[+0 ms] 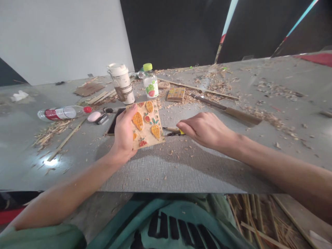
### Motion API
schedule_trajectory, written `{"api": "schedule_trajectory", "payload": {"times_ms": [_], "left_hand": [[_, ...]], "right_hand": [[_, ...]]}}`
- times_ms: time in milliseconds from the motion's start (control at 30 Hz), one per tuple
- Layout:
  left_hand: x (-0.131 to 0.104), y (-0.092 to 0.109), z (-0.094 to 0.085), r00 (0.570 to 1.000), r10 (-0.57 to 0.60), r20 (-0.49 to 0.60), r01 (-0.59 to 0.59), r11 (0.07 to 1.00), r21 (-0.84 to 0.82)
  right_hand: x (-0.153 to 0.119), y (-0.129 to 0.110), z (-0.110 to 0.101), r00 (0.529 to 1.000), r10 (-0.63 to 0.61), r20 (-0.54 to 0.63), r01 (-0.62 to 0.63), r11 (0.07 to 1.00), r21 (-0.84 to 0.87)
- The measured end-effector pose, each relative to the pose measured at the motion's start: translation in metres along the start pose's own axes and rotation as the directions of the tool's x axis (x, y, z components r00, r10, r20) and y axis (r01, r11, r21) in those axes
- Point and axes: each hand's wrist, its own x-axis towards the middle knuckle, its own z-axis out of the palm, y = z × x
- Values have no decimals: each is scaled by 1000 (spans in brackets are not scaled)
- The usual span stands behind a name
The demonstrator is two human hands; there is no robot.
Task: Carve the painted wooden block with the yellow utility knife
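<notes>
My left hand [124, 133] grips the left edge of a square wooden board [152, 140] with raised orange and red fruit shapes, tilted up above the table. To its right, my right hand [204, 129] is closed, thumb against the curled fingers, near the yellow end of a thin dark tool [173, 134]. Whether the fingers hold that tool is hidden. A slim wooden-handled tool [169, 129] lies just behind it. Under my left hand's side of the board, a dark flat phone-like object [114, 122] shows partly.
Behind the board stand a paper cup [124, 84] and a green-capped bottle [150, 83]. A red-capped bottle [64, 112] lies at left. A long blade with a wooden handle [241, 116], a small patterned block [176, 94] and wood shavings [215, 81] lie farther back. The table edge [166, 192] is near my body.
</notes>
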Motion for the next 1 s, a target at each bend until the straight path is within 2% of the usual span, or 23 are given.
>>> {"api": "schedule_trajectory", "payload": {"times_ms": [233, 367, 467, 533, 600, 667, 733, 767, 833, 933, 967, 1000], "left_hand": [[-6, 3, 6, 999, 18, -41, -15, 998, 59], [-10, 7, 11, 997, 79, -9, -78, 991, 104], [-12, 9, 11, 994, 109, 21, -110, 986, 127], [-12, 8, 10, 991, 127, 32, -130, 981, 144], [-11, 6, 8, 988, 149, 47, -155, 976, 152], [-9, 4, 5, 982, 174, 74, -183, 974, 137], [-7, 2, 3, 976, 190, 103, -201, 973, 112], [-6, 0, 2, 975, 192, 113, -204, 973, 104], [-4, -1, 0, 973, 192, 127, -206, 972, 110], [-4, 1, 0, 961, 247, 120, -263, 954, 142], [-4, 2, 0, 952, 286, 110, -301, 942, 147], [-4, 4, 0, 940, 328, 93, -339, 929, 149]], "right_hand": [[1, -12, 4, 987, 124, 100, -127, 992, 21], [1, -15, 3, 968, 168, 185, -188, 978, 96], [0, -13, 3, 937, 218, 274, -259, 958, 123], [-2, -7, 6, 945, 168, 279, -207, 971, 117], [-5, 3, 9, 969, 31, 245, -56, 994, 96], [-6, 11, 12, 971, -85, 225, 67, 994, 88], [-6, 15, 12, 963, -114, 245, 85, 989, 123], [-6, 14, 10, 956, -102, 274, 59, 985, 162], [-4, 10, 5, 920, -12, 393, -96, 962, 255], [-3, 0, -2, 803, 146, 578, -378, 875, 304], [-3, -2, -4, 783, 172, 597, -418, 857, 301], [-3, -4, -6, 785, 183, 592, -425, 854, 299]]}}
